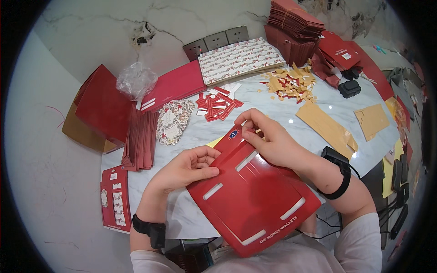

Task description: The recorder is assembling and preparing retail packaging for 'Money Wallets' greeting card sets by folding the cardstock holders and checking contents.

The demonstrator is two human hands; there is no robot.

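Note:
A large red cardboard packaging card (pixel 255 200) with white-edged slots lies tilted across the table's near edge, over my lap. My left hand (pixel 191 168) grips its left edge, thumb on top and fingers curled behind. At the card's far end my right hand (pixel 268 139) pinches the corner flap beside a small blue round sticker (pixel 234 133). The right fingertips are partly hidden, so I cannot tell if they hold anything more. Just beyond my hands is a pile of small red and white strips (pixel 219 104).
Left stand a red box (pixel 102 109), upright red envelopes (pixel 139 141), die-cut floral cards (pixel 174 120) and a finished red pack (pixel 115 200). Behind are patterned sheets (pixel 241 59), red stacks (pixel 296 27) and tan scraps (pixel 291 84). Right lie brown paper pieces (pixel 325 125) and a black device (pixel 349 89).

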